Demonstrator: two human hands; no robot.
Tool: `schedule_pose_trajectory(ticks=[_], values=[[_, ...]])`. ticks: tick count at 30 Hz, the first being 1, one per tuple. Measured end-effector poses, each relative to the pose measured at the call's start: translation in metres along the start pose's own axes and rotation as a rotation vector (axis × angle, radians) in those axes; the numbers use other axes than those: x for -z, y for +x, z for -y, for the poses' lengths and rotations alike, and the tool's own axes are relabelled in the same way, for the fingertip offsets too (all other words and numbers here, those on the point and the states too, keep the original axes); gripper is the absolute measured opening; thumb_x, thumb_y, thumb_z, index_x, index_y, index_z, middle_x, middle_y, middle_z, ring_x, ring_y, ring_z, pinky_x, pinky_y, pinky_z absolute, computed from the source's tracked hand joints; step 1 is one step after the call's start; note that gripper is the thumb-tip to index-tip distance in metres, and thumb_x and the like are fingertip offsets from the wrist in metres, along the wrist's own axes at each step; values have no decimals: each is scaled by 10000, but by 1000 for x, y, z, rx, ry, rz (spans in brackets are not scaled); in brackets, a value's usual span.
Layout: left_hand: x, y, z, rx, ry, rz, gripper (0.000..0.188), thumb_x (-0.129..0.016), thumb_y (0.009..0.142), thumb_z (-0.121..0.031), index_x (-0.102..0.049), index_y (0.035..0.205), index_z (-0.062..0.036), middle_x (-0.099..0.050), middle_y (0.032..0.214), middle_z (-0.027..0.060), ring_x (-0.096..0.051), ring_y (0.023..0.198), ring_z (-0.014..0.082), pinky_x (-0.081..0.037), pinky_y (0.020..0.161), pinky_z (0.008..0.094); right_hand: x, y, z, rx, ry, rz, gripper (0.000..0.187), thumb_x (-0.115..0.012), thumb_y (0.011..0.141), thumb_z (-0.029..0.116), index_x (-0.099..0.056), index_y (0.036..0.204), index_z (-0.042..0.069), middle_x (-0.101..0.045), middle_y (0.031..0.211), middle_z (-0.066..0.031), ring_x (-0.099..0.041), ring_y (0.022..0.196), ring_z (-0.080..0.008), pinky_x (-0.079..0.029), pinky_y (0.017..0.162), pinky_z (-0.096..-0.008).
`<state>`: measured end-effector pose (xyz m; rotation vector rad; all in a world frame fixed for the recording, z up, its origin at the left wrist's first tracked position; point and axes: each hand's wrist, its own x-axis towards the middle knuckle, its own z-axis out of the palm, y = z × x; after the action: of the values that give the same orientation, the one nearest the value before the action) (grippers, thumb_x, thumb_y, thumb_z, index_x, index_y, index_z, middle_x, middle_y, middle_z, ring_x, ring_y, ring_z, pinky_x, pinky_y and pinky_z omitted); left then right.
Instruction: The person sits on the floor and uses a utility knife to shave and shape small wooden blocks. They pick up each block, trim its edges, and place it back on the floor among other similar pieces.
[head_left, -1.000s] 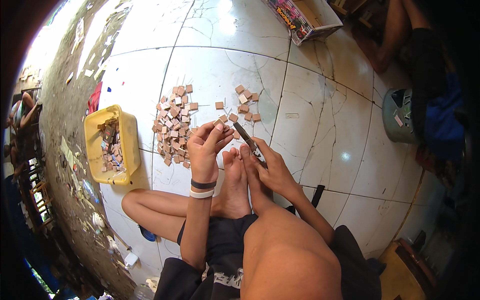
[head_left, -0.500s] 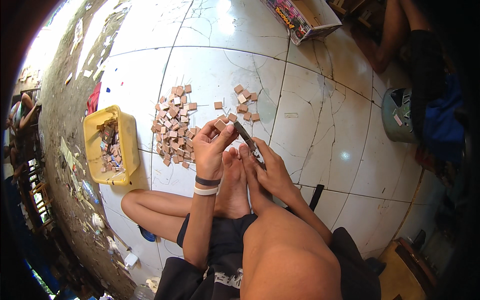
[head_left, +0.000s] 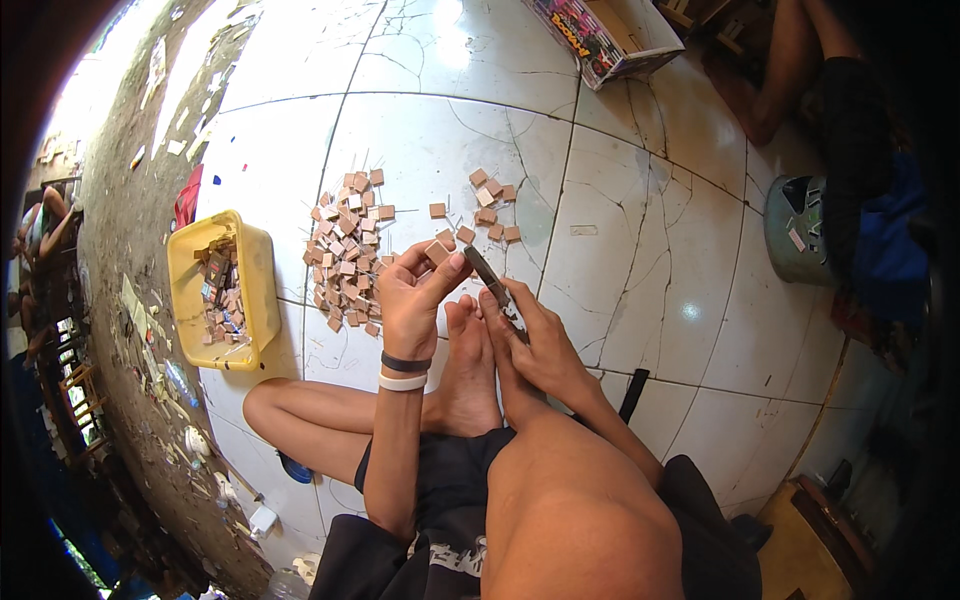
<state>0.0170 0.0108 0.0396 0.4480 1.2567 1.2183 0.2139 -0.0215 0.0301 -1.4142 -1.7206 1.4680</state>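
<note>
Yellow tub at tile floor's L edge; next, pile of sm. wooden blocks. L hand pinches 1 block above floor, R of pile; dark tool, tip nr it, gripped in R hand.

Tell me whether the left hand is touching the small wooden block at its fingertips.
Touching. The head view shows the left hand gripping the small wooden block, with the thumb pressed against its side.

Head-worn fisheye view, facing steeply down, close over the lap, tiled floor around
</note>
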Motion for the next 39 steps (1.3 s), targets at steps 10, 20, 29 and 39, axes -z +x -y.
schedule_pose_trajectory(ticks=[10,20,29,39], values=[[-3,1,-4,-40,-27,52,251,-757,973,-12,-661,1192,64,-731,1103,147,-756,986,212,-646,924,336,4,-2,7,40,-46,-55,428,-596,1049,104,-477,1457,56,-689,1209,-297,-722,1093,-465,-605,871,-499],[3,-2,-10,-37,-22,69,244,-759,973,-15,-668,1187,60,-727,1105,143,-759,1005,227,-644,932,346,2,0,11,19,32,-16,527,-630,1025,120,-450,1518,70,-658,1273,-278,-652,1163,-475,-517,971,-523],[1,-2,-8,-83,-51,55,220,-766,980,-47,-666,1144,61,-721,1081,122,-750,971,200,-645,916,333,3,3,15,54,3,-2,424,-592,1078,152,-466,1472,60,-702,1227,-275,-710,1149,-460,-567,929,-488],[-5,1,-14,-18,-33,94,235,-756,998,-85,-634,1158,37,-722,1133,152,-741,1053,226,-624,979,353,5,0,19,4,8,4,411,-577,1089,172,-467,1469,62,-712,1177,-280,-718,1141,-448,-563,917,-473]])
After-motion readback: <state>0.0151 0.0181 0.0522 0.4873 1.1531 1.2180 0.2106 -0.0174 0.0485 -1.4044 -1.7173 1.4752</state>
